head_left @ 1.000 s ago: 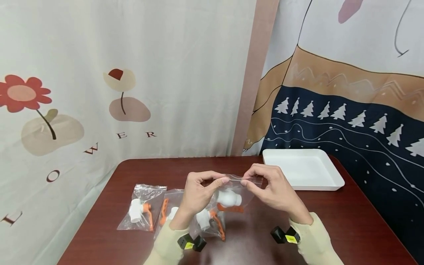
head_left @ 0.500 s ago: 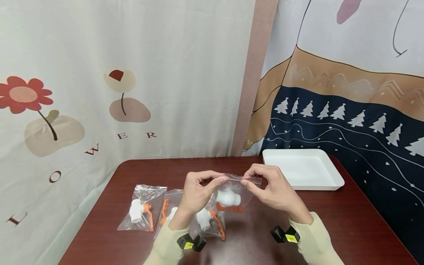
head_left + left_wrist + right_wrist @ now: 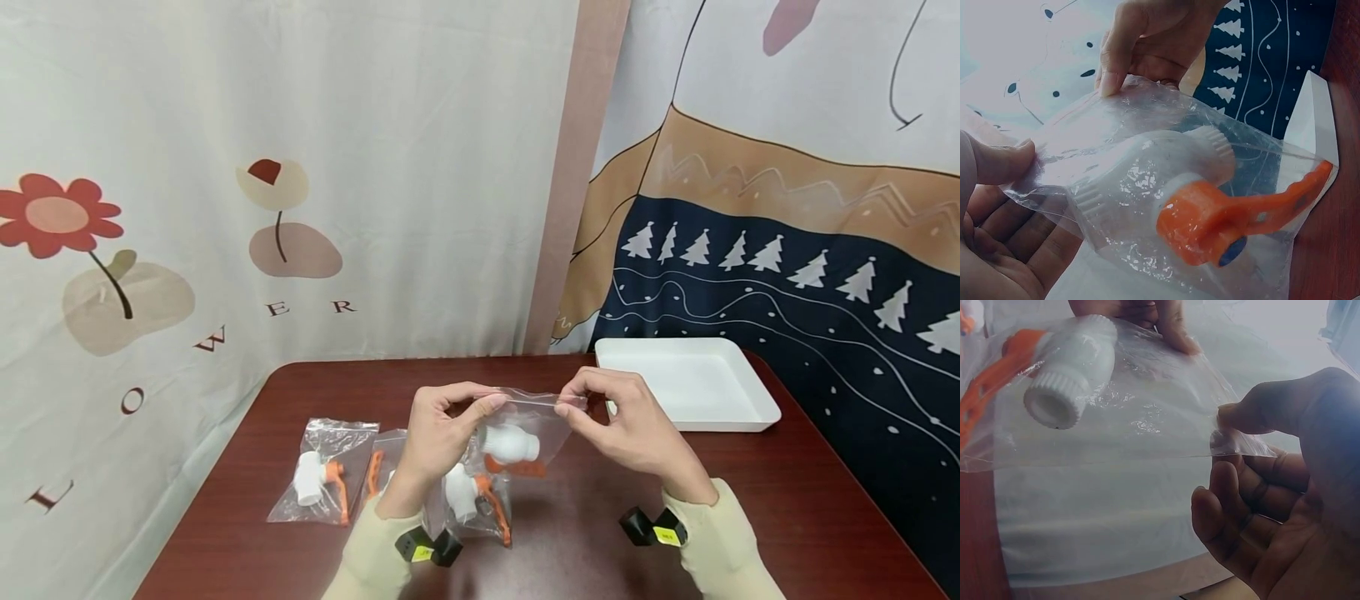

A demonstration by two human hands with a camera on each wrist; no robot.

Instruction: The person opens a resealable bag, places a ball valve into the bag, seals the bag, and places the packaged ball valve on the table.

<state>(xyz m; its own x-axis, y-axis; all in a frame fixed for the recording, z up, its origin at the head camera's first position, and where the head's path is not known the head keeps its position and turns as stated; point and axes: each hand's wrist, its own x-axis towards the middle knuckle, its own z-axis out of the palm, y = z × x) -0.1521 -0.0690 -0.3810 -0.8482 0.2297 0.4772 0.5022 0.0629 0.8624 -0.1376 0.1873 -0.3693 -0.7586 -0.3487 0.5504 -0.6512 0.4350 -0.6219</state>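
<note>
A clear zip bag hangs above the table between both hands. Inside it lies a white plastic ball valve with an orange lever handle. My left hand pinches the bag's top edge near its left corner, thumb against fingers. Toward the other corner, my right hand pinches the same edge between thumb and forefinger. In the right wrist view the valve's ribbed open end faces the camera through the film.
A bagged valve lies at the table's left. Two more bagged valves lie nearer the middle, one showing its white body, the other partly behind the left forearm. A white tray stands at the back right of the dark red table.
The hands have moved slightly apart, the left one leftward and the right one rightward, both still pinching the bag. The bag and its valve have shifted a little left.
</note>
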